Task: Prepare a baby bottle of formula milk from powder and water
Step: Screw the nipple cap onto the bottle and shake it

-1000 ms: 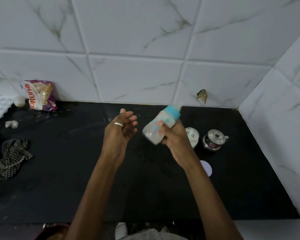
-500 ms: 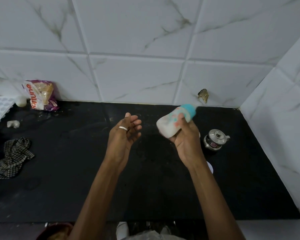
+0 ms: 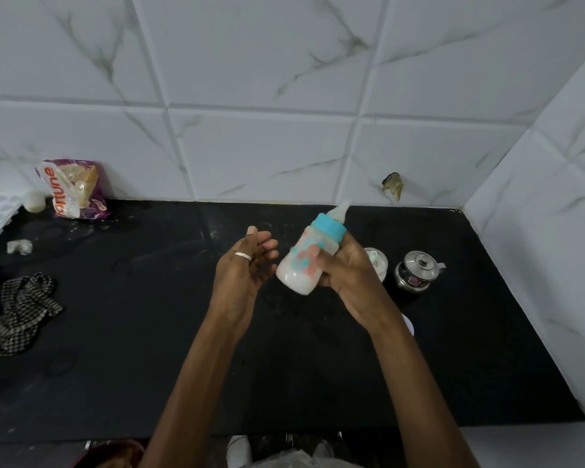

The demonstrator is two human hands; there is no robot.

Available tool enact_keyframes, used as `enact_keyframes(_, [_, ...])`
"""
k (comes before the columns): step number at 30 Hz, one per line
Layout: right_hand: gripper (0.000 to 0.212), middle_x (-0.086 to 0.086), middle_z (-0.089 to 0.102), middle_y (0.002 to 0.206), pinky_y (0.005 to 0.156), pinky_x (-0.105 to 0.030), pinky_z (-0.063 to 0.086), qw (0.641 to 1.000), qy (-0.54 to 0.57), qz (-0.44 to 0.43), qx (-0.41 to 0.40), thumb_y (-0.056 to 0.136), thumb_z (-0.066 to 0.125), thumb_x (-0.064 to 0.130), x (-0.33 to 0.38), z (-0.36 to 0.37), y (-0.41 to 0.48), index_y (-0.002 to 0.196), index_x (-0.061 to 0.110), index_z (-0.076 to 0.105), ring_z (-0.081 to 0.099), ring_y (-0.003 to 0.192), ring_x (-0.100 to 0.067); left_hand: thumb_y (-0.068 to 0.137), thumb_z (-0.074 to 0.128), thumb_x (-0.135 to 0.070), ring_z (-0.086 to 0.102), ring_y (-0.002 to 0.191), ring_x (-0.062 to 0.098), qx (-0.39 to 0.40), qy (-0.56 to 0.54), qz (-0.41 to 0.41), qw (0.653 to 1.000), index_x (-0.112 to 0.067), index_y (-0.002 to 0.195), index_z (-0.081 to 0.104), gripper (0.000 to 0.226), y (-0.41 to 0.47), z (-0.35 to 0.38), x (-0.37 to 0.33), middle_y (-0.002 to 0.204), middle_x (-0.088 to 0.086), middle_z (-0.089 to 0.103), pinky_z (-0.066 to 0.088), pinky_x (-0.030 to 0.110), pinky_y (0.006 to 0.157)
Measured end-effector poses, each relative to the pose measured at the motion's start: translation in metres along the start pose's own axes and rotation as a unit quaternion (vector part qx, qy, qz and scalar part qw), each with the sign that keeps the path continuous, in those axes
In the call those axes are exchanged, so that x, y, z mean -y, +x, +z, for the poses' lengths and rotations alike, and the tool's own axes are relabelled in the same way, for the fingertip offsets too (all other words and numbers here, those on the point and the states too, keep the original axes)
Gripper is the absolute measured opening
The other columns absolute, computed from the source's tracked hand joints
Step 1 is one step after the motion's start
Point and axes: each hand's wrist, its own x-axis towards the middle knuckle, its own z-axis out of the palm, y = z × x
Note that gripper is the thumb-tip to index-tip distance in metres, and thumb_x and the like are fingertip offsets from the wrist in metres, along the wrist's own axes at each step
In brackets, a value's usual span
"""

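A black stone counter (image 3: 149,332) meets white marble-veined wall tiles (image 3: 267,62) in a corner.

Soft even light, wide-angle edge distortion

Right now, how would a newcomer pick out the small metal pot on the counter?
Go to the far right end of the black counter, near the corner of the tiled walls. Just right of the right hand holding the baby bottle stands the metal pot. Unlike the white tub beside it, it is shiny steel with a knobbed lid and a small label.
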Motion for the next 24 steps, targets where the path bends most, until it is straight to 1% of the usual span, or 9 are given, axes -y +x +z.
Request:
enact_keyframes(4, [0.061,-0.009,0.066,0.122,0.088,-0.046,0.06,0.987,0.126,-0.044,-0.09,0.087,0.07,0.027,0.006,0.0,0.008,0.142,0.011,0.05,0.067,0.118,-0.027,0.079,0.071,-0.055,0.072,0.089,0.014,-0.003,-0.006,-0.002,1.0,-0.015,0.108,0.076,0.05,0.002,0.0,0.001,0.1,0.004,0.076,0.058,0.029,0.075])
enact_keyframes(9, [0.051,0.002,0.073,0.114,0.083,-0.037,0.061,1.0,-0.018,-0.004,0.013,0.084,0.078,0.022,-0.003,0.004,0.004,0.132,0.022,0.058,0.071,0.112,-0.022,0.079,0.071,-0.056,0.072,0.091,0.016,0.002,-0.004,-0.002,1.0,-0.012,0.113,0.074,0.056,0.003,0.0,0.003,0.102,0.005,0.076,0.059,0.031,0.079])
enact_keyframes(13, [0.057,-0.007,0.068,0.121,0.088,-0.046,0.061,0.982,0.151,-0.044,-0.102,0.088,0.078,0.027,0.003,0.008,0.011,0.138,0.015,0.054,0.07,0.114,-0.023,0.08,0.07,-0.056,0.072,0.09,0.015,0.001,-0.003,-0.001,1.0,-0.013,0.112,0.074,0.054,0.005,0.0,0.003,0.101,0.004,0.076,0.058,0.029,0.076])
enact_keyframes(15, [0.054,-0.003,0.069,0.117,0.091,-0.048,0.061,0.992,0.08,-0.047,-0.088,0.088,0.077,0.026,0.003,0.007,0.012,0.136,0.018,0.053,0.071,0.11,-0.019,0.079,0.069,-0.055,0.071,0.088,0.015,-0.007,-0.006,-0.004,1.0,-0.013,0.111,0.074,0.053,0.006,0.0,0.002,0.1,0.004,0.076,0.058,0.029,0.076])
enact_keyframes(17, [0.051,0.0,0.072,0.115,0.088,-0.043,0.062,0.999,-0.045,-0.006,0.012,0.084,0.077,0.021,0.002,0.004,0.008,0.131,0.022,0.056,0.071,0.109,-0.019,0.08,0.069,-0.054,0.071,0.087,0.015,-0.008,-0.005,-0.004,1.0,-0.012,0.11,0.074,0.051,0.007,0.001,0.003,0.099,0.004,0.075,0.058,0.029,0.075])
enact_keyframes(18, [0.052,-0.001,0.072,0.117,0.087,-0.04,0.062,0.997,-0.06,0.005,0.04,0.084,0.078,0.019,0.001,0.002,0.008,0.131,0.023,0.057,0.071,0.112,-0.021,0.082,0.069,-0.054,0.07,0.087,0.015,-0.005,-0.003,-0.003,1.0,-0.012,0.11,0.075,0.05,0.008,0.002,0.002,0.1,0.004,0.075,0.058,0.029,0.075])
enact_keyframes(20, [0.053,-0.008,0.068,0.123,0.088,-0.043,0.061,1.0,0.012,0.001,0.004,0.086,0.079,0.019,0.0,0.005,0.011,0.133,0.019,0.056,0.069,0.116,-0.027,0.088,0.068,-0.051,0.07,0.088,0.015,-0.002,-0.003,-0.002,1.0,-0.012,0.111,0.074,0.045,0.01,0.003,0.0,0.1,0.005,0.075,0.058,0.03,0.076])
enact_keyframes(22, [0.048,-0.008,0.066,0.121,0.086,-0.042,0.061,0.996,0.063,-0.014,-0.055,0.092,0.073,0.021,-0.001,0.008,0.015,0.135,0.018,0.053,0.069,0.112,-0.023,0.097,0.063,-0.045,0.07,0.088,0.015,-0.009,-0.001,0.001,1.0,-0.012,0.11,0.073,0.037,0.012,0.003,-0.002,0.1,0.005,0.075,0.057,0.032,0.079])
enact_keyframes(24, [0.046,-0.005,0.066,0.118,0.086,-0.037,0.061,0.999,-0.032,-0.012,-0.025,0.096,0.07,0.015,-0.003,0.011,0.019,0.137,0.018,0.051,0.07,0.109,-0.019,0.101,0.061,-0.04,0.07,0.085,0.015,-0.011,-0.006,0.006,1.0,-0.011,0.109,0.073,0.033,0.013,0.004,-0.004,0.097,0.005,0.074,0.058,0.033,0.081])
